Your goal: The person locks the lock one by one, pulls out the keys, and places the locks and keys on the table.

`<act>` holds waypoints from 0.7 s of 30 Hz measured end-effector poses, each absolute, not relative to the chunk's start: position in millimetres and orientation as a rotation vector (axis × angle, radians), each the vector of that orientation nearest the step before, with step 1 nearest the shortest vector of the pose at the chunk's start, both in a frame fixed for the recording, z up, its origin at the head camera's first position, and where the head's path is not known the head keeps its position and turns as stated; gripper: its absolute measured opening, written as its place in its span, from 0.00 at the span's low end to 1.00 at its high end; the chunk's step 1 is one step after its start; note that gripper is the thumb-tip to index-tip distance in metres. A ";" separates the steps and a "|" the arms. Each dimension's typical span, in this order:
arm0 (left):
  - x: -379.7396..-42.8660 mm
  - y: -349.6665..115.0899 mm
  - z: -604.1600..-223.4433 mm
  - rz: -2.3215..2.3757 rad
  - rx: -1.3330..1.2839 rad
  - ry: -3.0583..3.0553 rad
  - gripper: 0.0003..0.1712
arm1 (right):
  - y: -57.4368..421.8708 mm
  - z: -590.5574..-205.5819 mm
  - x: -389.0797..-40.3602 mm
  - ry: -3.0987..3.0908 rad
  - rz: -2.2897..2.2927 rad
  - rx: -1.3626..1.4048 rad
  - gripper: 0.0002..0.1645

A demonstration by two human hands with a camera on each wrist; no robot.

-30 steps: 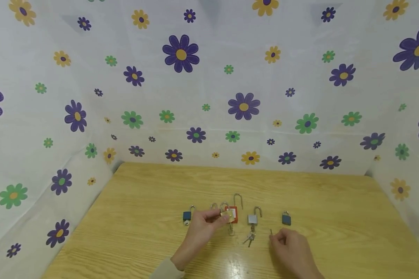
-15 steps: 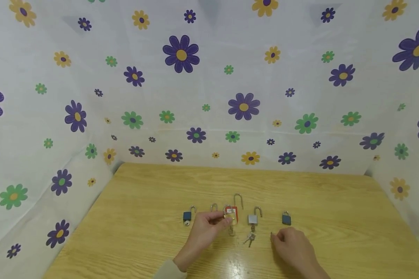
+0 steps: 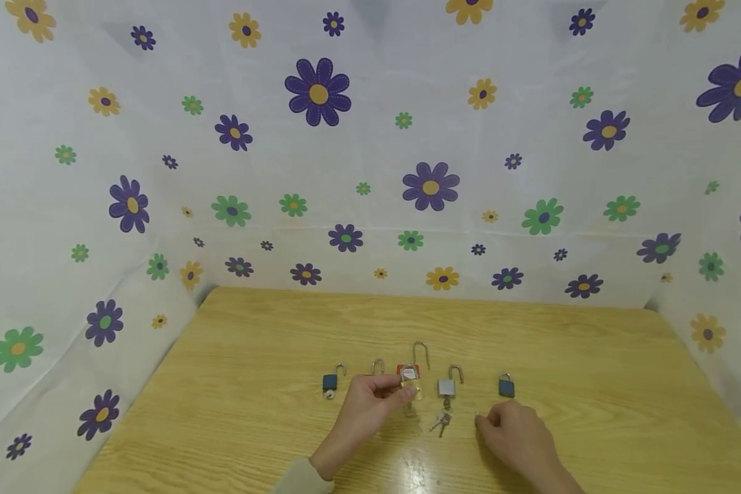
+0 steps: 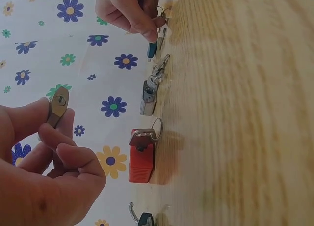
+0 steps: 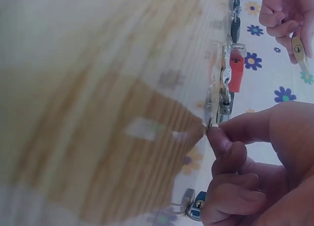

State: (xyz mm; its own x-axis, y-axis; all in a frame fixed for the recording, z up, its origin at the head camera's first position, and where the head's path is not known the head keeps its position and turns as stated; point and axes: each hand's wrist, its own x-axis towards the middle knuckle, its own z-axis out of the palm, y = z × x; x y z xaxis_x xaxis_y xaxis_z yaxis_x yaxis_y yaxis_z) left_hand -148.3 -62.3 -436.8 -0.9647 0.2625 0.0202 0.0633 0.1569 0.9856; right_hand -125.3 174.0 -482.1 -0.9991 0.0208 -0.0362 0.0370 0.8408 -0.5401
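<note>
In the head view my left hand [image 3: 366, 412] holds up a brass padlock [image 3: 412, 391] between thumb and fingers, in front of a red padlock [image 3: 404, 371]. Its keyhole end shows on the brass padlock [image 4: 59, 101] in the left wrist view. My right hand [image 3: 519, 438] is low over the table, thumb and forefinger pinching a small thin piece that looks like a key [image 3: 477, 415]; the fingertips hide most of it. Between the hands lies a silver padlock [image 3: 447, 388], shackle open, with a bunch of keys [image 3: 442, 420] at its lower end.
A blue padlock [image 3: 330, 382] with an open shackle lies on the left, another blue padlock [image 3: 506, 385] on the right. Behind my left hand a further shackle [image 3: 378, 365] shows. Flower-printed sheeting [image 3: 358, 137] walls the wooden table [image 3: 272, 336] at back and sides.
My left hand has shifted slightly right with the brass padlock, which now overlaps the red padlock's front. The thin piece in my right hand shows less above the fingertips; that hand has barely moved.
</note>
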 end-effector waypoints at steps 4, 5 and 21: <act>-148.2 -61.7 -437.0 1.916 0.319 2.258 0.14 | 174.1 -481.9 -125.1 2.987 -0.862 0.055 0.24; -148.7 -61.7 -438.3 1.919 0.319 2.253 0.14 | 174.2 -481.8 -124.9 2.988 -0.861 0.056 0.23; -163.4 -48.4 -467.8 1.678 0.300 2.459 0.20 | 206.7 -456.2 -115.4 2.896 -1.007 0.157 0.17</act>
State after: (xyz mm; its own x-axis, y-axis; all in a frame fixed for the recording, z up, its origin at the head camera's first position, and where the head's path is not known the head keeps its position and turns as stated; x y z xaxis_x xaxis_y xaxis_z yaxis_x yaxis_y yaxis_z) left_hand -163.4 -48.4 -467.8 -0.9687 0.2478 -0.0111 0.0801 0.3545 0.9316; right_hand -115.4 206.7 -456.2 -0.9923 0.0729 -0.1005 0.1195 0.7799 -0.6143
